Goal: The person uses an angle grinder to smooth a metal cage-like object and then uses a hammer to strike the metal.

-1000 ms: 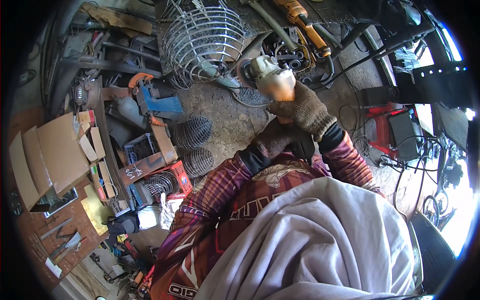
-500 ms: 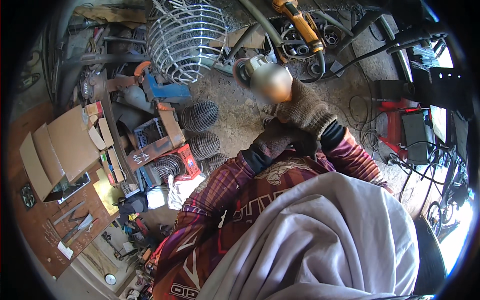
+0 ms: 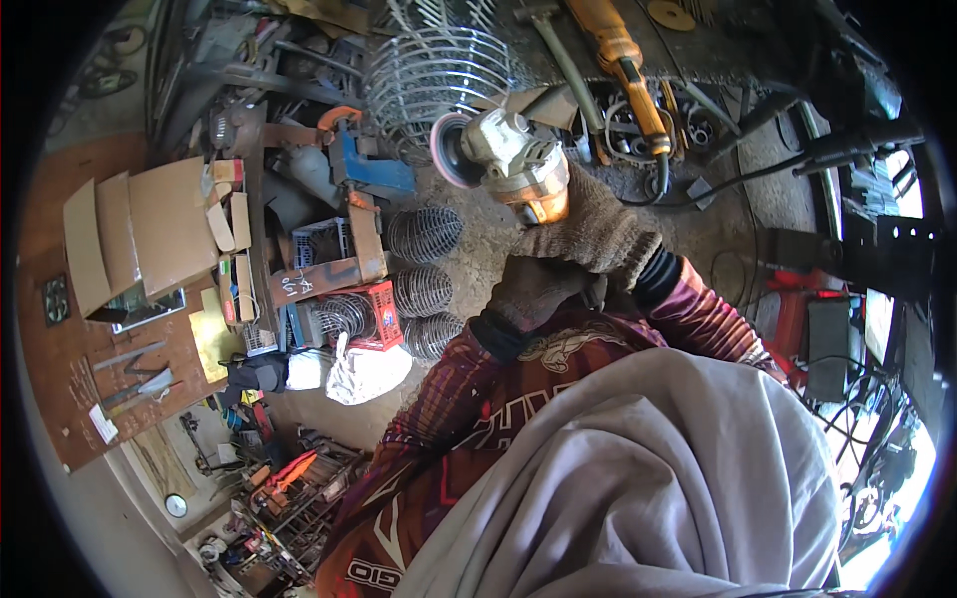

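An angle grinder (image 3: pixel 518 164) with a metal gear head and an orange body is up in front of my chest. Its round disc (image 3: pixel 456 149), pinkish at the rim, faces left. My right hand (image 3: pixel 603 227), in a brown knitted glove, is closed round the grinder's body. Just below it my left hand (image 3: pixel 536 291), in a darker glove, is closed at the tool's rear end; its fingertips are hidden. Beyond the disc stands a cage of bent metal rods (image 3: pixel 439 75), and I see a gap of floor between my hands and it.
Several wire coil baskets (image 3: pixel 424 235) stand on the floor at left, beside a red crate (image 3: pixel 384 315). A blue clamp-like metal piece (image 3: pixel 369 169) sits behind them. Another orange power tool (image 3: pixel 628 70) lies on the far bench. Cardboard boxes (image 3: pixel 169 229) rest on a brown board.
The grinder has turned, its head swinging up and left, and the disc and gear head now show more plainly. Both hands stay together on it. The whole view has shifted, with surroundings sliding slightly right.
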Demonstrator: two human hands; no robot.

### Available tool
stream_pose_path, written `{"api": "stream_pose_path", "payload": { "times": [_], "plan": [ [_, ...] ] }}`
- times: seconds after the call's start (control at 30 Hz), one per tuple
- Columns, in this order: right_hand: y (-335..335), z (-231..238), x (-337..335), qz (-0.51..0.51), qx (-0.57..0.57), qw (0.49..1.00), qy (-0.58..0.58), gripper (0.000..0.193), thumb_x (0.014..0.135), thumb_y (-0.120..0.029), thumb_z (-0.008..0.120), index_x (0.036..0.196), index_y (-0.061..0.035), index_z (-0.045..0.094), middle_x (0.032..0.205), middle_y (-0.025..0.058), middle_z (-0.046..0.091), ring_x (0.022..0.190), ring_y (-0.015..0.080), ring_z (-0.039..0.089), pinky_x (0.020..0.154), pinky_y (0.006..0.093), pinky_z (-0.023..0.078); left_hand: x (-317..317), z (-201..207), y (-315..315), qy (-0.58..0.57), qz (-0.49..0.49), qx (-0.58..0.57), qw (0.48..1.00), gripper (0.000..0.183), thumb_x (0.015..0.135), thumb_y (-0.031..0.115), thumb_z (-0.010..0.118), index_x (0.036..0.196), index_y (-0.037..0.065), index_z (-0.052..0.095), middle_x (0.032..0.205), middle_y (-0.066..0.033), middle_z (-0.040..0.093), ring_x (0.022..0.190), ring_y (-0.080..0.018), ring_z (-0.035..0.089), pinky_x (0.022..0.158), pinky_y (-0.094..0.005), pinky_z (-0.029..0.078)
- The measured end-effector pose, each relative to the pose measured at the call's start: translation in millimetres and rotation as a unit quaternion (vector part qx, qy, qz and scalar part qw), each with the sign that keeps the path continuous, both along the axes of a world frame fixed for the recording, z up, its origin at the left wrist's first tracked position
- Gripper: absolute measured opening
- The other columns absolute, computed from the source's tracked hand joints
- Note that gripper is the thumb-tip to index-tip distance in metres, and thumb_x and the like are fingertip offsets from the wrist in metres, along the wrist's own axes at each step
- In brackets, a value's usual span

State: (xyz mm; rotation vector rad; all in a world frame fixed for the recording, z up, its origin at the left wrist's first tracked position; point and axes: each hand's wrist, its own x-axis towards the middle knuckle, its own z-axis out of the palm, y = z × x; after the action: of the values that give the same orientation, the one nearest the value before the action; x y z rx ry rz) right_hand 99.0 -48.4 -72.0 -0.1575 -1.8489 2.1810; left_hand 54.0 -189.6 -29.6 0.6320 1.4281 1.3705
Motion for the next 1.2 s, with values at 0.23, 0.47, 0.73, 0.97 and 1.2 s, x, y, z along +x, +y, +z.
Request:
{"api": "stream_pose_path", "payload": {
  "times": [0.23, 0.47, 0.73, 0.97, 1.2],
  "plan": [
    [-29.3, 69.7, -43.9, 0.056, -0.08, 0.991, 0.093, 0.097, 0.063, -0.015, 0.092, 0.141, -0.0018, 0.036, 0.134, 0.0083, 0.054, 0.125, 0.0174, 0.05, 0.105, 0.0362, 0.043, -49.0, -17.0, -69.7, -0.004, 0.048, 0.093, 0.995, 0.034, 0.077, 0.008, 0.074, 0.108, 0.001, 0.063, 0.093, -0.0072, 0.067, 0.079, -0.0144, 0.063, 0.069, -0.0306, 0.053],
    [-57.9, 92.6, -78.9, 0.024, 0.233, 0.969, 0.075, 0.087, 0.068, -0.04, 0.085, 0.135, 0.0002, 0.046, 0.127, 0.0195, 0.059, 0.116, 0.0294, 0.058, 0.1, 0.0412, 0.045, -72.8, 10.0, -106.3, 0.159, 0.171, -0.004, 0.972, 0.04, 0.074, 0.006, 0.071, 0.113, 0.002, 0.061, 0.1, -0.0068, 0.066, 0.089, -0.0174, 0.064, 0.078, -0.0324, 0.053],
    [-14.0, -55.6, -6.5, 0.076, 0.066, 0.932, -0.349, 0.085, 0.083, -0.036, 0.077, 0.144, 0.0059, 0.036, 0.134, 0.0196, 0.055, 0.12, 0.0217, 0.054, 0.1, 0.0354, 0.046, -187.4, 43.9, -130.9, 0.165, 0.282, 0.025, 0.945, 0.033, 0.074, 0.005, 0.074, 0.103, 0.001, 0.059, 0.089, -0.0053, 0.066, 0.077, -0.0157, 0.064, 0.069, -0.03, 0.053],
    [-53.1, -210.1, 118.9, -0.221, 0.032, 0.769, -0.599, 0.072, 0.082, -0.06, 0.068, 0.121, 0.0001, 0.058, 0.102, 0.0115, 0.066, 0.088, 0.0223, 0.061, 0.074, 0.0341, 0.047, -339.9, 22.3, -149.3, 0.284, 0.25, -0.077, 0.922, 0.041, 0.071, 0.009, 0.079, 0.105, 0.001, 0.058, 0.087, -0.0033, 0.064, 0.073, -0.0138, 0.062, 0.071, -0.0305, 0.053],
    [-184.0, -236.2, 148.0, -0.172, -0.196, 0.682, -0.683, 0.063, 0.082, -0.063, 0.062, 0.108, -0.0063, 0.064, 0.084, 0.0068, 0.062, 0.069, 0.0199, 0.058, 0.059, 0.0354, 0.046, -411.4, -6.3, -115.9, 0.178, 0.179, -0.021, 0.967, 0.051, 0.074, 0.004, 0.077, 0.118, 0.003, 0.053, 0.102, -0.0064, 0.061, 0.087, -0.0157, 0.064, 0.08, -0.0306, 0.053]
  ]
}}
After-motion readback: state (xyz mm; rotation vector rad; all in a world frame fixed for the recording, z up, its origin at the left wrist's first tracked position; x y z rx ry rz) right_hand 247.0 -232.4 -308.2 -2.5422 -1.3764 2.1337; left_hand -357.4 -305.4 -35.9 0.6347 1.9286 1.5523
